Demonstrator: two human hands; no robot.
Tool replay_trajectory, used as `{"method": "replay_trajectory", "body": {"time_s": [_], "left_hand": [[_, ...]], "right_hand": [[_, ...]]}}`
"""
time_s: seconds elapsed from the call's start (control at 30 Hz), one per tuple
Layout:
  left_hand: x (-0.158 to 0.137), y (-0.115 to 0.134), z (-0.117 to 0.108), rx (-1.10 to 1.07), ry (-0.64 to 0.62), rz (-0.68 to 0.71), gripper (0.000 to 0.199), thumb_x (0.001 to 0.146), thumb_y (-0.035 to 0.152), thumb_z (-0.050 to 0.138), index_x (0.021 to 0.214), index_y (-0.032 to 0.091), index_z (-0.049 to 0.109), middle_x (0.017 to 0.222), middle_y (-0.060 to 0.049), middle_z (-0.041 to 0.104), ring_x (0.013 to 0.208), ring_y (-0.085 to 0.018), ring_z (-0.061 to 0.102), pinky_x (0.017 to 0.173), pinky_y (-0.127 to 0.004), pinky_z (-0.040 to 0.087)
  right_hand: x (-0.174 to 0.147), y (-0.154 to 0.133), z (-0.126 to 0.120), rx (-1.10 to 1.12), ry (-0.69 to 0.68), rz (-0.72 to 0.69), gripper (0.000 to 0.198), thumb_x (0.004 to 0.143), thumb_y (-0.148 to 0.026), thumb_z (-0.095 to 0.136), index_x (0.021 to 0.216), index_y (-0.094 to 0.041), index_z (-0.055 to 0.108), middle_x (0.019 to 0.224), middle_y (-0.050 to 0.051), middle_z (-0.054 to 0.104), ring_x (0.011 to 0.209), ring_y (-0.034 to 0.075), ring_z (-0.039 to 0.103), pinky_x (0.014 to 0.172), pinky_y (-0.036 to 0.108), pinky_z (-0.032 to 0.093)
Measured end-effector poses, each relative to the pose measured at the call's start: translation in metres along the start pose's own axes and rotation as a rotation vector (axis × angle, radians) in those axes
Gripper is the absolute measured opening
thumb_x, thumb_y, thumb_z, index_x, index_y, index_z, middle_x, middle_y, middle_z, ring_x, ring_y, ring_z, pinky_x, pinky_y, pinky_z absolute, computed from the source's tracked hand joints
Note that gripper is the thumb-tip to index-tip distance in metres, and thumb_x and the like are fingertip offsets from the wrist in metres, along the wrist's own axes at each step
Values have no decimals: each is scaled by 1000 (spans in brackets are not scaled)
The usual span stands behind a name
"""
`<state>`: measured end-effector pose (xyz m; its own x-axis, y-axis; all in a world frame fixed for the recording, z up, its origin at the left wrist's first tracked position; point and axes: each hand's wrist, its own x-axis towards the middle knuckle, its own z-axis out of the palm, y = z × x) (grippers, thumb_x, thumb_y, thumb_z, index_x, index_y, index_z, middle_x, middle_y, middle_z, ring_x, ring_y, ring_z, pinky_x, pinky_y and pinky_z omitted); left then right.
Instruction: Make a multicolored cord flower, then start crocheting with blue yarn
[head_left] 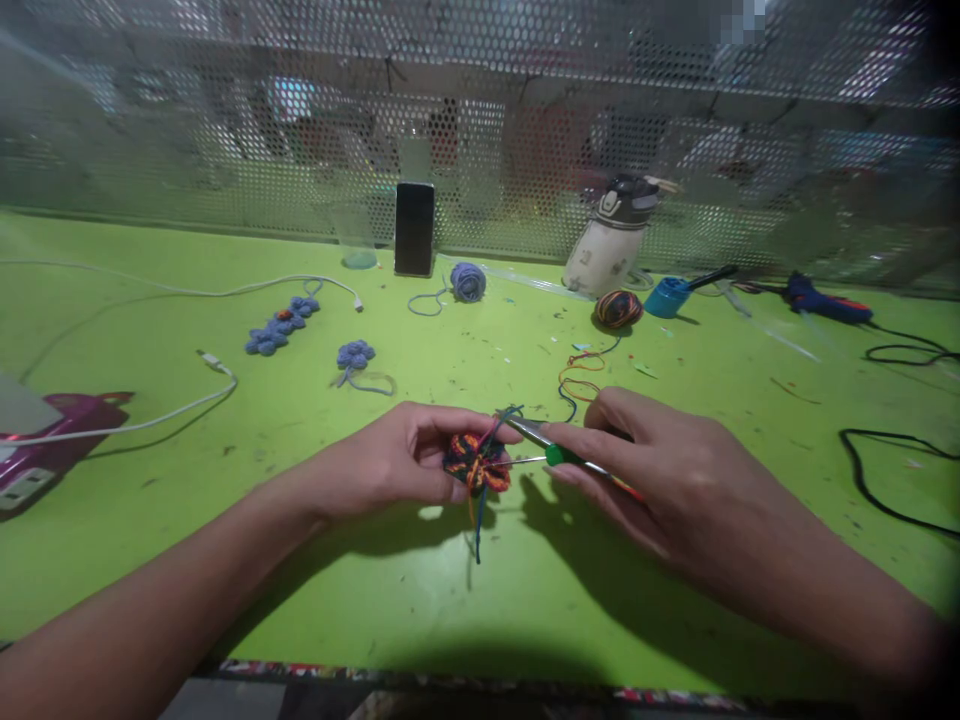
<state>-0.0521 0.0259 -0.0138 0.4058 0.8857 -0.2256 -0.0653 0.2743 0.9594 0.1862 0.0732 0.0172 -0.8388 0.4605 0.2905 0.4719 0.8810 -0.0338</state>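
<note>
My left hand (409, 455) pinches a small crocheted flower (469, 462) in multicoloured yarn, orange, red and dark blue. Loose yarn tails (478, 525) hang below it, and a blue strand stands up by the fingertip. My right hand (645, 465) is closed on a thin metal crochet hook (525, 460) with a green collar; the hook's tip reaches into the flower. A pointed grey metal blade (529, 430), seemingly scissors, also sticks out from the right fingers towards the upper strand. The palm hides the rest of both tools.
Behind the hands lie a multicoloured yarn ball (618, 310), a blue-purple yarn ball (468, 282) and crocheted flowers (355, 354). A phone (414, 230), bottle (606, 245), blue pot (666, 298) and glue gun (829, 298) stand or lie farther back. A power strip (56, 450) is left.
</note>
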Motion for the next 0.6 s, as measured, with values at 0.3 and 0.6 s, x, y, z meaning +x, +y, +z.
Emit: {"method": "replay_trajectory", "body": {"time_s": [0.3, 0.6], "left_hand": [[0, 1, -1, 12, -11, -1, 49, 70, 10, 67, 117, 20, 63, 104, -7, 68, 92, -20, 62, 84, -35, 45], [2, -2, 0, -82, 54, 26, 39, 71, 9, 58, 106, 21, 70, 99, -6, 71, 95, -21, 63, 93, -38, 42]], "right_hand": [[-2, -1, 0, -65, -4, -25, 26, 93, -32, 45, 92, -16, 65, 70, 5, 51, 57, 14, 42, 51, 27, 28], [0, -5, 3, -38, 14, 6, 26, 93, -29, 44, 84, -15, 64, 69, 5, 50, 58, 14, 43, 51, 26, 29]]}}
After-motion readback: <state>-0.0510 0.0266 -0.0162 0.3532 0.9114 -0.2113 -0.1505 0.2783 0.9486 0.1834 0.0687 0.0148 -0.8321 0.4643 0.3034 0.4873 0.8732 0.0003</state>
